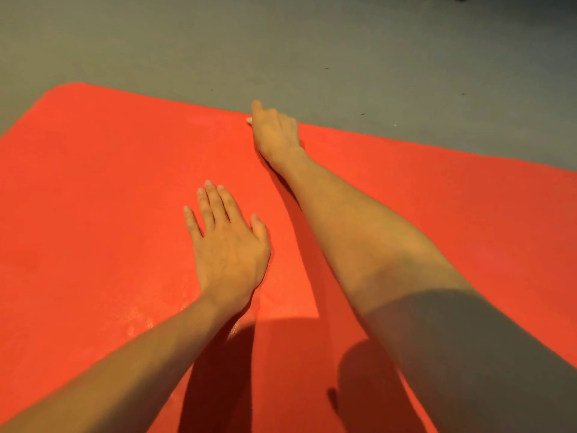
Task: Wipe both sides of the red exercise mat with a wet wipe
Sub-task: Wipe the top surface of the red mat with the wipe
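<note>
A: Status on the mat?
B: The red exercise mat (93,182) lies flat on the grey floor (281,42). One rounded corner shows at far left. The far edge runs diagonally across the view.
A: Left hand?
B: My left hand (229,248) is palm down on the mat, near the middle of what I can see. Fingers straight, slightly spread, holding nothing. It's just resting on the surface.
A: Right?
B: My right hand (274,132) is stretched out to the far edge, arm nearly straight. Fingers curled over the wet wipe (249,120), knuckles up, forefinger poking past the edge above the floor.
A: Can you see the wipe?
B: Only a small white sliver on the hand's left side, right at the mat's edge. The rest is hidden under my hand.
A: Surface?
B: Shiny, damp-looking patch (137,323) beside my left forearm. Both arms throw dark shadows (218,370) on the mat close to me. A few small dark specks (362,114) on the floor beyond the right hand.
</note>
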